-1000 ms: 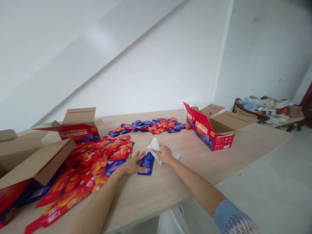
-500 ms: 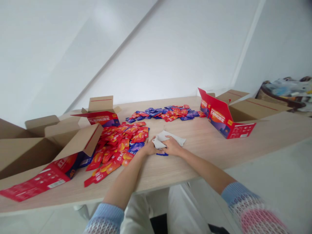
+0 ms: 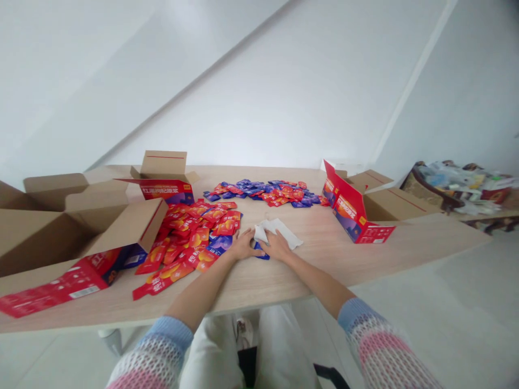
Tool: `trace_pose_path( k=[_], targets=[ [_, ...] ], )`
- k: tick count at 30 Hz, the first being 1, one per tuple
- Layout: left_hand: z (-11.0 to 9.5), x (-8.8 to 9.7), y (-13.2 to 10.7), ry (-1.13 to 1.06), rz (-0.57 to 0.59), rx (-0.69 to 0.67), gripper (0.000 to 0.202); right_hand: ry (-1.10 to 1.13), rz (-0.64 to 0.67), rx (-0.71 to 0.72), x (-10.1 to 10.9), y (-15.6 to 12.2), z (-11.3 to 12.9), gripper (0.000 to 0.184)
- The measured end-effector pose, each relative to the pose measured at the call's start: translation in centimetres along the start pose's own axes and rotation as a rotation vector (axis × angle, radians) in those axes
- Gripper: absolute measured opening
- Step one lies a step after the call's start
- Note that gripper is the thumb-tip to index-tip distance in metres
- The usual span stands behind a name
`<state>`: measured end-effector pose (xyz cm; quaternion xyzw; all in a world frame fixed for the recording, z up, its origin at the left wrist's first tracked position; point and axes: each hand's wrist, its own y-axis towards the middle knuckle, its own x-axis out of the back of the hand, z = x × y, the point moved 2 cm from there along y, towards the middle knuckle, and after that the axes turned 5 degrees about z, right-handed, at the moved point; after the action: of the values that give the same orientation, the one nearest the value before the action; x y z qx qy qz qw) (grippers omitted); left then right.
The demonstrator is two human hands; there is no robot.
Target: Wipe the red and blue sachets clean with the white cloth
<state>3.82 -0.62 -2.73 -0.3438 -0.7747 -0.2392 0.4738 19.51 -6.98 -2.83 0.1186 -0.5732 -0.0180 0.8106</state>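
A white cloth or tissue (image 3: 287, 232) lies partly folded on the table between and beyond my hands. My right hand (image 3: 277, 248) rests on its near edge, with the thumb and fingers apart. To the left, my left hand (image 3: 243, 246) is spread low over the table, its fingertips close to the cloth's left edge. A blue sachet (image 3: 262, 254) lies on the tabletop between the two hands, partly covered by the right one. Left of my left hand spreads a heap of red and blue sachets (image 3: 199, 237).
Large open cartons (image 3: 93, 270) stand at the left, with a smaller open red box (image 3: 166, 189) behind the heap. Another open red box (image 3: 352, 216) stands at the right. A mixed pile of blue and red sachets (image 3: 279, 193) lies along the back. A cluttered low table (image 3: 482, 186) is far right.
My hands have spread flatter and slightly apart, and the bunched cloth has dropped lower. More of the blue sachet shows. The whole view has shifted a little.
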Motion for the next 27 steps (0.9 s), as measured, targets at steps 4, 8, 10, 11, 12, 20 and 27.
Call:
trace_pose_path(
  k=[4, 8, 10, 11, 12, 20, 27],
  targets=[
    [0.2, -0.1, 0.0, 0.029, 0.043, 0.018, 0.095, -0.051, 0.001, -0.08, 0.3, 1.7, -1.8, 0.056],
    [0.4, -0.2, -0.1, 0.061, 0.062, 0.013, 0.095, -0.081, -0.009, -0.16, 0.9, 3.3, -3.3, 0.053],
    [0.3, -0.2, -0.2, 0.075, 0.06, 0.014, 0.094, -0.087, -0.013, -0.238, 0.9, 3.5, -3.9, 0.053],
    [0.3, -0.2, -0.2, 0.08, 0.059, 0.014, 0.094, -0.082, -0.017, -0.289, 0.9, 3.4, -4.1, 0.055],
    [0.2, -0.2, -0.3, 0.081, 0.058, 0.016, 0.095, -0.066, -0.024, -0.334, 0.8, 3.1, -4.3, 0.058],
    [-0.5, 0.1, 0.0, 0.072, 0.13, 0.08, 0.11, 0.171, -0.035, 0.07, 0.4, -2.1, -3.5, 0.05],
    [-0.9, 0.4, 0.5, 0.072, 0.255, 0.062, 0.119, 0.117, 0.029, 0.17, 1.9, -7.2, -2.1, 0.055]
  ],
)
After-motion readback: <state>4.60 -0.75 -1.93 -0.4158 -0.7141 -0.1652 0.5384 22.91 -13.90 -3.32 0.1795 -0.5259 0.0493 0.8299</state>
